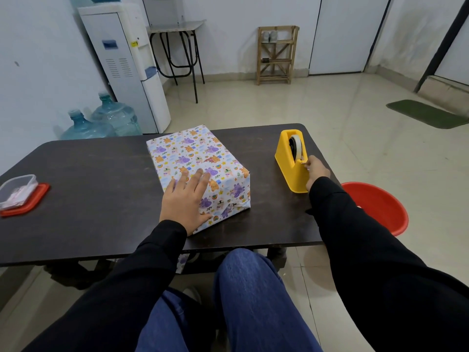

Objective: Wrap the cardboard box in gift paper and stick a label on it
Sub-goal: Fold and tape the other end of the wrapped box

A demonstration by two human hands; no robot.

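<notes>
The cardboard box in white gift paper printed with purple and orange cartoon figures (193,153) lies flat near the middle of the dark wooden table (101,186), all visible faces covered and the near right end folded shut. The left hand (186,199) rests palm-down on the near part of the top face, fingers straight and spread, pressing the paper against the box. To the right, well apart from the box, stands the yellow plastic tape dispenser (289,171) with its roll of pale tape (297,146). The right hand (317,171) is at the cutter, thumb and forefinger apparently pinching the tape end (303,162); the contact is small in view. The step in hand is judged to be drawing a strip to secure a fold. Procedure: pull the tape straight out along the dispenser's axis, then tear downward across the blade so the base does not slide or tip. Press the box down with the left palm so the fold cannot spring open. Carry the strip by one end only to avoid self-adhesion. The clear plastic container on a red lid (17,191) at the table's left edge may hold labels; its contents are unclear. A red plastic basin (378,207) sits on the floor at right.
</notes>
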